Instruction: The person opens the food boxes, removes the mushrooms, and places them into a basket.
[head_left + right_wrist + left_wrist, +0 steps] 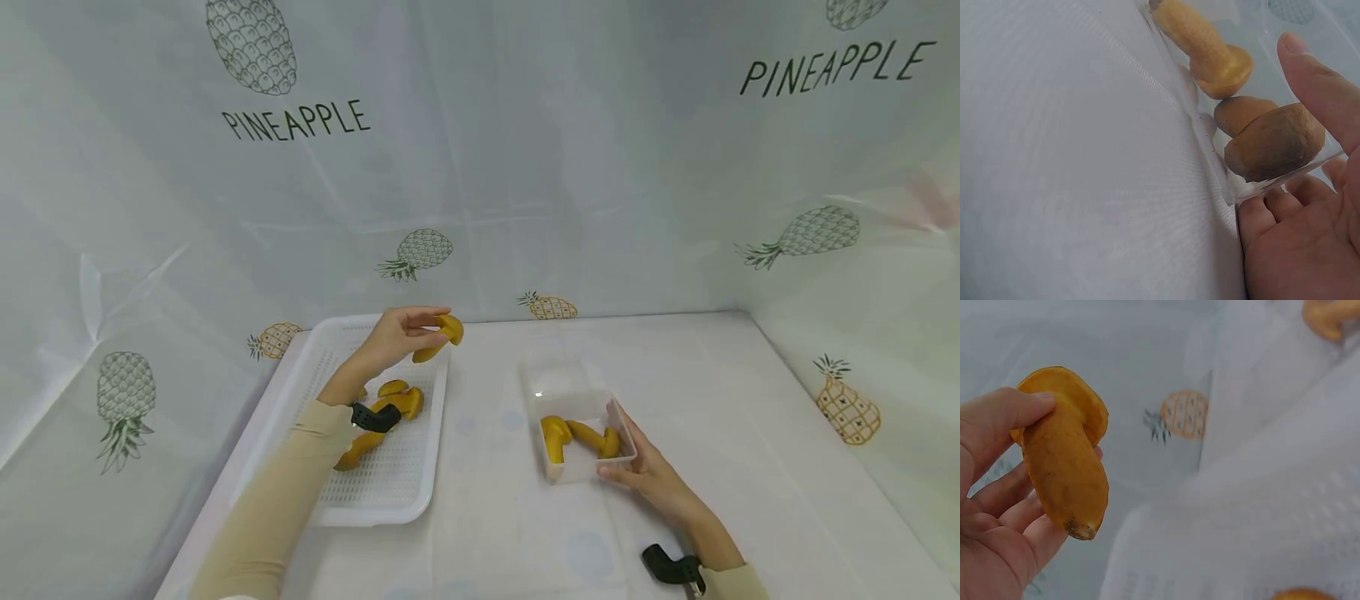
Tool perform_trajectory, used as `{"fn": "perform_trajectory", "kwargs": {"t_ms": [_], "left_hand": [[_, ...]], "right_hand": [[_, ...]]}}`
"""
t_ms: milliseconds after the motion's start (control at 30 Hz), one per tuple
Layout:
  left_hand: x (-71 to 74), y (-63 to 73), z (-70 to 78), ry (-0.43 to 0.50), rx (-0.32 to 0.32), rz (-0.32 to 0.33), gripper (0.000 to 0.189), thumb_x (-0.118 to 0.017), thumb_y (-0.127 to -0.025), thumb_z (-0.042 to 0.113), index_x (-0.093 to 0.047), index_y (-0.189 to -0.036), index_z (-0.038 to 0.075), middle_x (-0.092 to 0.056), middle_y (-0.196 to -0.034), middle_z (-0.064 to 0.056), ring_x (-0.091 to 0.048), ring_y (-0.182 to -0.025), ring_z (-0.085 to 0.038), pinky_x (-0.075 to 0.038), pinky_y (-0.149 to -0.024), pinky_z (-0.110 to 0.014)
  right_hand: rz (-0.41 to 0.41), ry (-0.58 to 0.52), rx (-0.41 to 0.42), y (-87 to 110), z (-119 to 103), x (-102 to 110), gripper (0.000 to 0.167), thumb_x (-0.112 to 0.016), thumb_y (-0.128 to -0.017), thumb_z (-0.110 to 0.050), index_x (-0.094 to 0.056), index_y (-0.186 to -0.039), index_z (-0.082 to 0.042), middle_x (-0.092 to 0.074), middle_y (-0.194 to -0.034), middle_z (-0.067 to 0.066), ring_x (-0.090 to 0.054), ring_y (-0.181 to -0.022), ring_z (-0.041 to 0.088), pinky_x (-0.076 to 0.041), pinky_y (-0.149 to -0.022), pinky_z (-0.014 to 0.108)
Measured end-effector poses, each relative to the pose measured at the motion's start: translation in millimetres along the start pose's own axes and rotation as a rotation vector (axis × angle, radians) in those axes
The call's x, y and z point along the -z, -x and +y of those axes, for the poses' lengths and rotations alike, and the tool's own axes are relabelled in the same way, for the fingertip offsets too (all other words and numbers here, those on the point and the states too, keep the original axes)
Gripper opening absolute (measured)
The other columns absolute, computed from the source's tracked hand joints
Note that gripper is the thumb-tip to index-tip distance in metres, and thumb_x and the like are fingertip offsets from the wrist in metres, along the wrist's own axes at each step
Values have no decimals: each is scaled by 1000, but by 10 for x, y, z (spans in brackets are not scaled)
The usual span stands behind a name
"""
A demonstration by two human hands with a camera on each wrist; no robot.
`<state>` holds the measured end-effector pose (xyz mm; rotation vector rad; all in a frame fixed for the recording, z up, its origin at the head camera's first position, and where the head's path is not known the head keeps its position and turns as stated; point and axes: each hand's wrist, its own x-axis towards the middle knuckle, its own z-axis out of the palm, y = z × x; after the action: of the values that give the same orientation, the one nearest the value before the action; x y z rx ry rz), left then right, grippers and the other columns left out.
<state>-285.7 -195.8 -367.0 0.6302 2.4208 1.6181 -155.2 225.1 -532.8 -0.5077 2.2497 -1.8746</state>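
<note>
My left hand (pixel 396 340) pinches a yellow mushroom (pixel 1066 469) between thumb and fingers, raised over the far right corner of a white perforated basket (pixel 442 450). In the left wrist view its thumb presses where cap meets stem, and a dark tip shows at the stem's end. On the right, my right hand (pixel 651 473) grips the right side of a clear plastic box (pixel 581 473). Inside the box lie two yellow mushrooms, one upright-looking at the left (pixel 555 437) and one lying slanted (pixel 596 437). The right wrist view shows them through the clear wall.
Several more yellow mushrooms (pixel 405 402) lie in the basket, partly hidden behind my left wrist. The box's clear lid (pixel 558 375) stands open at its back. A pineapple-print sheet (pixel 510 183) hangs behind the white table (pixel 517 550).
</note>
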Motion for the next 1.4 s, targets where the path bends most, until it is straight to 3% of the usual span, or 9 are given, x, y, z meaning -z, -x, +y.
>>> {"fn": "perform_trajectory", "kwargs": {"t_ms": [167, 400, 600, 833, 967, 1100, 1233, 1400], "left_hand": [[175, 43, -234, -55, 60, 36, 48, -72, -93, 15, -59, -140, 10, -59, -136, -13, -59, -121, -30, -53, -94, -43], [321, 90, -503, -107, 119, 22, 49, -68, -96, 12, -54, -142, 4, -54, -140, -18, -50, -129, -36, -47, -101, -51], [365, 101, -743, -172, 175, 12, 46, -68, -97, 11, -55, -140, 2, -55, -139, -18, -51, -127, -36, -50, -98, -47], [364, 127, -952, -224, 195, 15, 45, -70, -94, 6, -59, -137, 2, -57, -135, -19, -54, -123, -38, -53, -96, -44], [366, 145, -990, -209, 192, 9, 47, -68, -94, 2, -55, -139, -2, -56, -136, -23, -56, -120, -42, -54, -94, -44], [379, 127, -964, -176, 145, 46, 48, -68, -93, -1, -52, -139, -7, -55, -138, -25, -55, -122, -44, -52, -96, -46], [354, 72, -848, -130, 92, 78, 50, -72, -92, 3, -54, -137, -7, -55, -139, -22, -54, -124, -42, -51, -97, -46], [265, -22, -629, -52, 46, 43, 50, -74, -91, 9, -56, -136, -2, -56, -138, -19, -56, -124, -37, -53, -96, -41]], "right_hand": [[2, 7, -5, 11, 2, -12, 101, -74, -90, -6, -4, -162, -21, -1, -166, 16, 2, -147, 45, -30, -100, 8], [0, 15, 4, 22, -1, -14, 101, -73, -90, -5, -4, -162, -21, -1, -166, 16, 1, -147, 46, -30, -100, 9], [0, 10, 3, 28, -1, -11, 101, -73, -90, -5, -4, -162, -21, -1, -166, 16, 1, -147, 45, -31, -100, 9], [-7, -21, 8, 21, -5, -23, 103, -74, -90, -4, -3, -162, -20, 3, -165, 17, 5, -146, 46, -32, -100, 9], [-17, -35, 19, 10, -5, -33, 104, -74, -89, -3, -1, -162, -18, 5, -165, 17, 7, -146, 47, -33, -100, 10], [-19, -30, 14, 7, 2, -31, 103, -73, -90, -3, -1, -162, -18, 6, -165, 16, 7, -146, 47, -33, -100, 10], [-17, -27, 13, 5, 7, -23, 103, -73, -90, -3, -1, -162, -19, 5, -165, 16, 7, -146, 47, -33, -100, 10], [-18, -39, 17, 4, 9, -20, 103, -73, -90, -3, -1, -162, -19, 5, -165, 16, 8, -146, 46, -35, -100, 11]]}}
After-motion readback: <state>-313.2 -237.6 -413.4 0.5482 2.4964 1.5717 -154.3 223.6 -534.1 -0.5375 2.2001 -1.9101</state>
